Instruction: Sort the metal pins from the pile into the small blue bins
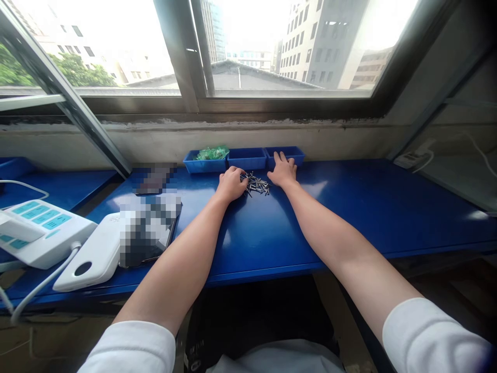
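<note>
A loose pile of thin metal fasteners (pixel 257 184), like screws or rivets, lies on the blue tabletop. At its left edge is my left hand (pixel 232 185), fingers curled and touching the pile; what they may hold is hidden. My right hand (pixel 283 171) reaches over the front wall of the right blue bin (pixel 297 154), fingers spread and nothing visible in them. The middle blue bin (pixel 247 159) stands between that bin and the left blue bin (pixel 205 166), which contains crumpled green plastic material (pixel 212 153).
On the left lie a white power bank (pixel 91 254), a white power strip (pixel 46 225) with cables, and blurred-out items (pixel 151 230). Metal shelf posts (pixel 93 124) rise at both sides. A window sill (pixel 248 124) runs behind the bins.
</note>
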Demonstrator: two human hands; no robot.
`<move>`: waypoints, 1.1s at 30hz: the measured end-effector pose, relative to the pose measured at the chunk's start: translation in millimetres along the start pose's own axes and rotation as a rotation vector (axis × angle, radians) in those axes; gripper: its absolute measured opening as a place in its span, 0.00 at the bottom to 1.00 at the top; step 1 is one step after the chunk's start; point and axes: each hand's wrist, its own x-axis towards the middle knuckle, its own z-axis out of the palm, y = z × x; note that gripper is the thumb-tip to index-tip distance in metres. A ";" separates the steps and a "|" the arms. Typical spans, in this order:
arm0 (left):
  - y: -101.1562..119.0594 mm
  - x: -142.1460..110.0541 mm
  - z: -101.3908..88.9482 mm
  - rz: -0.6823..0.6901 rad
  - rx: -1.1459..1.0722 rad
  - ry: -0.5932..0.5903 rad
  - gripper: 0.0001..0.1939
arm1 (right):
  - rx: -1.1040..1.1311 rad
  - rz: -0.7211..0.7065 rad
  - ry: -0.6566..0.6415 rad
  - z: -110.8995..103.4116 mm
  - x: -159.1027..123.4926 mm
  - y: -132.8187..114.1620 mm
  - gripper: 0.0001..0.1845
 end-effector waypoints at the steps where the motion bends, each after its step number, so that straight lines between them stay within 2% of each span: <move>1: -0.3 0.4 0.3 0.000 0.003 -0.009 0.19 | 0.006 -0.001 0.010 0.1 -0.5 0.1 0.43; 5: -1.2 0.3 0.0 -0.003 -0.004 -0.107 0.28 | 0.045 -0.030 0.122 -1.1 -4.2 -2.3 0.39; 8: -1.2 -2.2 -0.8 0.006 -0.013 -0.222 0.39 | 0.081 -0.064 0.219 -5.2 -9.0 -8.5 0.27; 9: -1.2 -3.1 -0.7 0.010 -0.011 -0.254 0.42 | 0.092 -0.080 0.214 -6.8 -10.9 -11.2 0.22; 11: -1.5 -4.4 0.2 0.019 -0.001 -0.296 0.48 | 0.114 -0.119 0.114 -9.1 -14.7 -16.8 0.15; 13: -2.2 -4.7 1.9 0.037 0.015 -0.311 0.51 | 0.120 -0.154 -0.047 -9.2 -18.2 -21.8 0.16; 16: -3.3 -3.9 4.2 0.065 0.029 -0.308 0.51 | 0.081 -0.200 -0.187 -4.6 -21.4 -26.6 0.19; 21: -3.2 -3.2 4.5 0.103 0.029 -0.298 0.50 | 0.085 -0.314 -0.184 4.6 -21.3 -27.6 0.15; 29: 0.1 -4.4 1.6 0.129 0.060 -0.294 0.45 | 0.130 -0.288 -0.206 8.1 -17.4 -23.5 0.14; 33: 1.3 -5.4 -0.2 0.120 0.059 -0.295 0.47 | 0.122 -0.305 -0.191 9.0 -18.7 -25.1 0.14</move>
